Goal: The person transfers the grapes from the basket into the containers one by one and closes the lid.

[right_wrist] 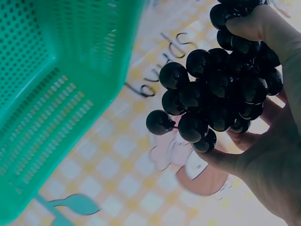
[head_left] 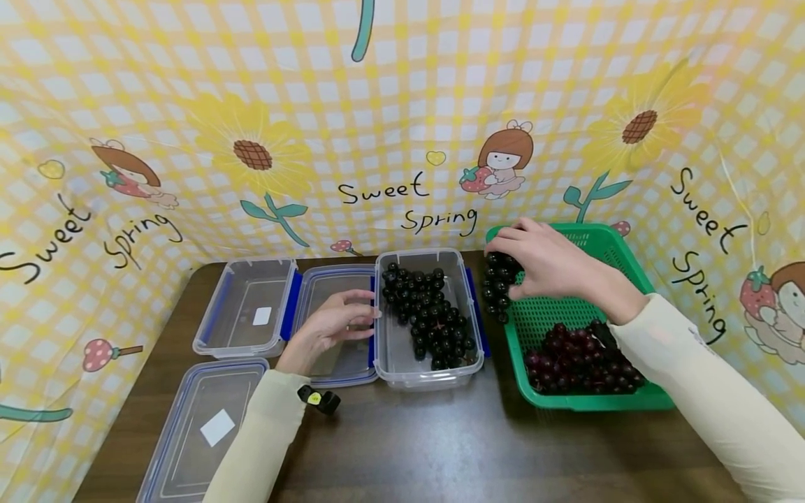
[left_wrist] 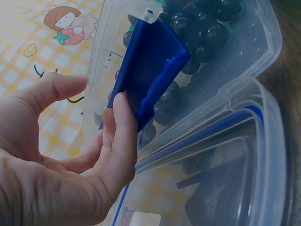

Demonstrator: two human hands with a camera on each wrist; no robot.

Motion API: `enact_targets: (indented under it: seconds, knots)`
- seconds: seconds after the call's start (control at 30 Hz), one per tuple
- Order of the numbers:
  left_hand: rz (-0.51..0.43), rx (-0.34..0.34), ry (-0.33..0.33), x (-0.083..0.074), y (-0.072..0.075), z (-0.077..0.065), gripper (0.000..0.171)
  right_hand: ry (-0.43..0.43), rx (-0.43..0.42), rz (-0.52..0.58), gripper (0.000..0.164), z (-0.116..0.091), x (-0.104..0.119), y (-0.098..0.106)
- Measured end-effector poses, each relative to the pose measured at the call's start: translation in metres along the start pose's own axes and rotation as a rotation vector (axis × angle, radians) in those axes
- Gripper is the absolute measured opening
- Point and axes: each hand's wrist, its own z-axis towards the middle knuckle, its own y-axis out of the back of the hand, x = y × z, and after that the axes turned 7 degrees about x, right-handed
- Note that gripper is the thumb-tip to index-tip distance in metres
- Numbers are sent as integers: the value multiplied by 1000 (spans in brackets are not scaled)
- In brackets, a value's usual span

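Observation:
My right hand (head_left: 544,260) holds a bunch of black grapes (head_left: 497,283) at the left rim of the green basket (head_left: 534,402). In the right wrist view the thumb and fingers curl round the dark bunch (right_wrist: 218,89), which hangs beside the basket. Another black bunch (head_left: 434,314) lies in a clear plastic container (head_left: 390,356). Beside that container's left wall is my left hand (head_left: 336,321), its fingers loosely extended. The left wrist view has these fingertips at the blue side latch (left_wrist: 150,66), with the thumb close to the wall.
Dark red grapes (head_left: 581,356) lie in the front of the basket. To the left stand another clear container (head_left: 242,314) and two blue-edged lids, one lid (head_left: 342,363) between the containers and one lid (head_left: 195,447) in front. A yellow checked cloth (head_left: 402,105) hangs behind the brown table (head_left: 434,447).

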Motion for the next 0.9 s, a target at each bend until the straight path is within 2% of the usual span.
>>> enact_targets:
  seconds: [0.37,0.63,0.77,0.9]
  knots:
    - [-2,2,2,0,0,0,59,166,0,-57,68,35,33,3]
    - [-8,-9,4,-2,1,1,56,221,89,-120,70,65,61,-4]
    - [-5,-8,9,-3,0,0,57,243,146,-144,68,75,75,-12]
    - [-11,-7,11,-2,-1,0,57,273,156,-151,67,82,83,-18]
